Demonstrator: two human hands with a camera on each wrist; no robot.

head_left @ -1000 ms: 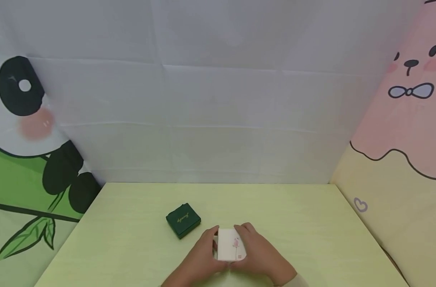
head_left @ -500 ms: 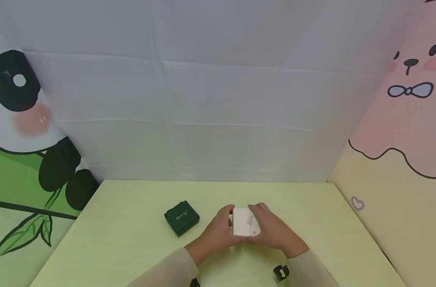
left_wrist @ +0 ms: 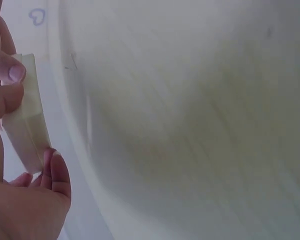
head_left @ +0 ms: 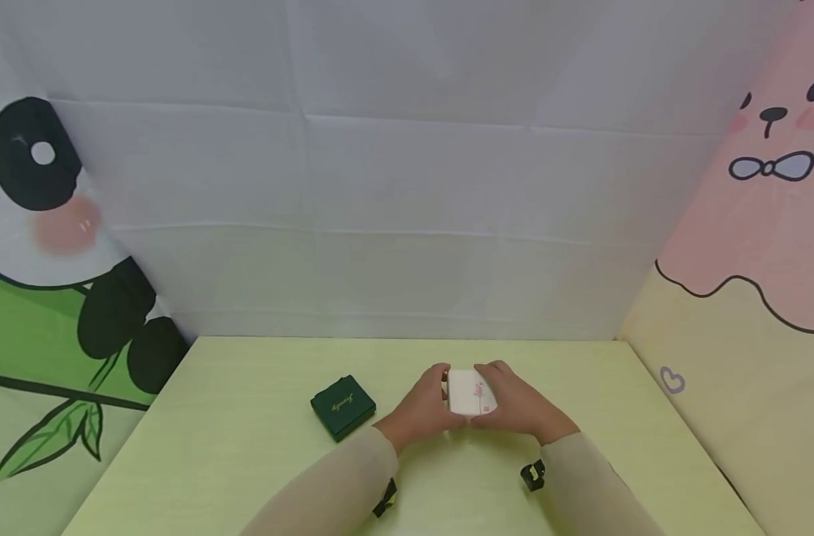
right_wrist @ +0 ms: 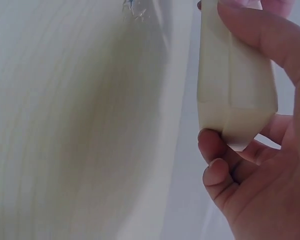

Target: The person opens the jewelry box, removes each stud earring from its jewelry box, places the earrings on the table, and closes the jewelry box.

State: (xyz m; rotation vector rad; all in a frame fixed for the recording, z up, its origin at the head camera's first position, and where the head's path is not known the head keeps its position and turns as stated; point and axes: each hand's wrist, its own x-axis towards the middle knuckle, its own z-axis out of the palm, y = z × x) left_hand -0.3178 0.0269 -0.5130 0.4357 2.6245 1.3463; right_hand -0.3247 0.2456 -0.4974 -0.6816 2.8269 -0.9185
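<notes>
A small white box (head_left: 465, 393) with a pink flower printed on its top is held between both hands over the table. My left hand (head_left: 425, 408) grips its left side, thumb on the near face. The right hand (head_left: 523, 403) holds the opposite side and covers the right edge of the top. In the left wrist view, the box (left_wrist: 27, 117) shows a plain pale side, with both thumbs on it. Seen from the right wrist, a seam runs along the box (right_wrist: 235, 75), and curled fingers (right_wrist: 212, 145) support one end.
A dark green box (head_left: 342, 407) with gold lettering lies on the pale yellow table (head_left: 246, 447), left of the hands. A white cloth wall (head_left: 407, 223) stands behind the table, with cartoon-printed panels at both sides.
Both hands have moved forward and to the right across the table with the white box between them. More of the sleeves and the black wrist straps now shows. The green box stays put.
</notes>
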